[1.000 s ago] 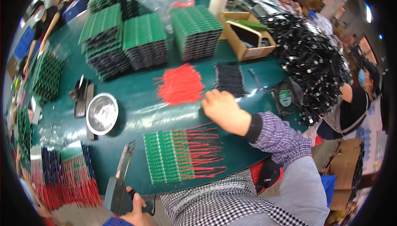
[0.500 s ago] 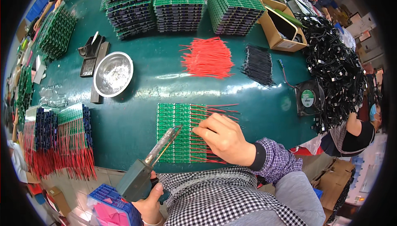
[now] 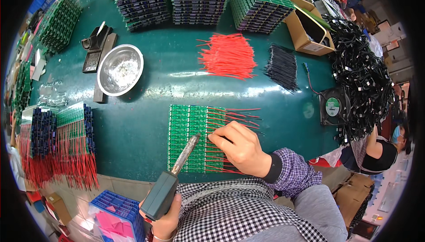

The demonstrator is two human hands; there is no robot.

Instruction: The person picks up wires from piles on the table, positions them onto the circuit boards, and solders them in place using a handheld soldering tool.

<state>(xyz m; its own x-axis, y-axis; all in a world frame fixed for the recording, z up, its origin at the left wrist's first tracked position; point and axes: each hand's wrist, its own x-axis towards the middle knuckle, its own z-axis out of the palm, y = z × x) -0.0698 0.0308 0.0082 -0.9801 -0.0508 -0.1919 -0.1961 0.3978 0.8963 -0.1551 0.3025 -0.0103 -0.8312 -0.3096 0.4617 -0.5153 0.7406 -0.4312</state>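
On the table in front of me lies a green circuit board panel [image 3: 179, 153], with red wires [image 3: 243, 109] attached in a row along its right part and trailing rightward. My left hand [image 3: 166, 224] is wrapped round the handle of a dark green soldering gun [image 3: 161, 195]. Its metal barrel slants up over the panel, and the tip is close to my right fingertips. My right hand [image 3: 241, 149] is closed in a pinch at the wire row, with a red wire at its fingertips. The wire's far part is hidden under that hand.
Beyond the panel lie loose red wires [image 3: 228, 57] and black wires [image 3: 282, 68]. A metal bowl [image 3: 102, 80] is at left, wired boards [image 3: 71, 131] nearer. Stacked boards [image 3: 199, 5] stand behind. A small fan [image 3: 332, 105] and black cables [image 3: 358, 78] are at right.
The soldering gun has turned in my left hand, its body shifting right and its tip moving slightly right. My right hand stays pinched at the wire row. The view has shifted a little.
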